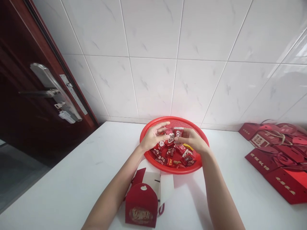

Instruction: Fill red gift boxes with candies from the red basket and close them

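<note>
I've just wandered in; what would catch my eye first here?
Probably the bright red basket at the back of the white table, holding many small wrapped packets, with the left hand and right hand close together over it. Nearer, between the forearms, stands an open red box, and a cluster of red boxes sits at the table's right side.

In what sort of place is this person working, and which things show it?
Probably a room in a home, though I cannot be sure: there is a dark reddish-brown door with a silver metal handle, a glossy white tiled wall and a smooth white tabletop.
</note>
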